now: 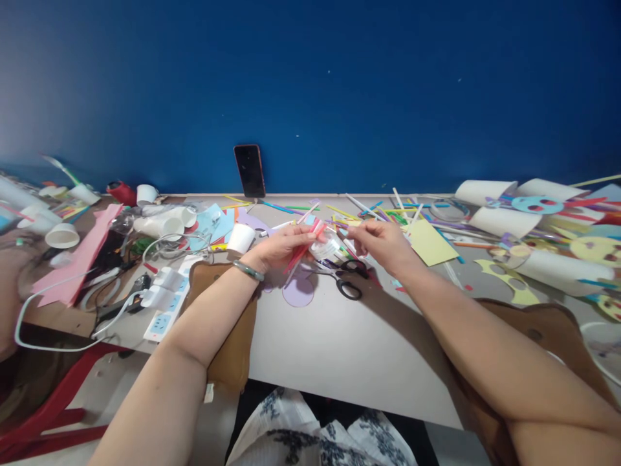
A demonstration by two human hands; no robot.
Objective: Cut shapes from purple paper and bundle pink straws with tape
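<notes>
My left hand [286, 243], with a bracelet at the wrist, is closed around a small bunch of pink and red strips [305, 247], possibly straws or folded paper. To its right, my right hand [381, 243] is closed in a pinch; what its fingertips hold is too small to make out. Scissors with black handles [350, 288] lie on the table below the hands. Beside their blades is a round lilac paper piece [297, 291]. A white paper cup [241, 239] stands just left of my left hand.
A dark phone [250, 171] leans on the blue wall [310, 97]. Yellow paper [431, 242] and several coloured sticks lie to the right, before white paper cylinders [504, 222]. On the left are a power strip [167, 304], cables and pink paper [80, 255]. Another person's arm [12, 272] shows far left.
</notes>
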